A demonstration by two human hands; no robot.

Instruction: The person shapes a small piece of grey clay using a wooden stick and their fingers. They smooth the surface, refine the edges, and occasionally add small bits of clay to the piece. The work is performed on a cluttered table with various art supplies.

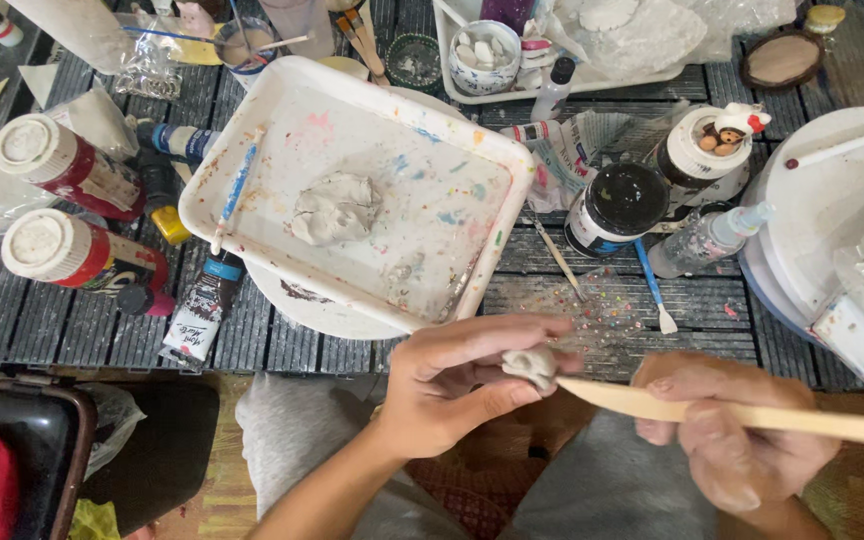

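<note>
My left hand (452, 385) pinches a small lump of grey clay (532, 365) between thumb and fingers, low in the view over my lap. My right hand (732, 430) grips a flat wooden modelling tool (752, 413) whose pointed tip touches the small lump. A larger flattened lump of grey clay (334, 208) lies in a white paint-speckled tray (492, 240) on the slatted table ahead. A thin blue-handled tool (235, 192) rests along the tray's left rim.
Two red paint bottles with white caps (62, 165) (72, 250) lie at left. A black jar (617, 205), a spray bottle (707, 240) and a blue brush (652, 285) sit right of the tray. A white turntable (832, 200) stands far right. A dark case (22, 440) sits lower left.
</note>
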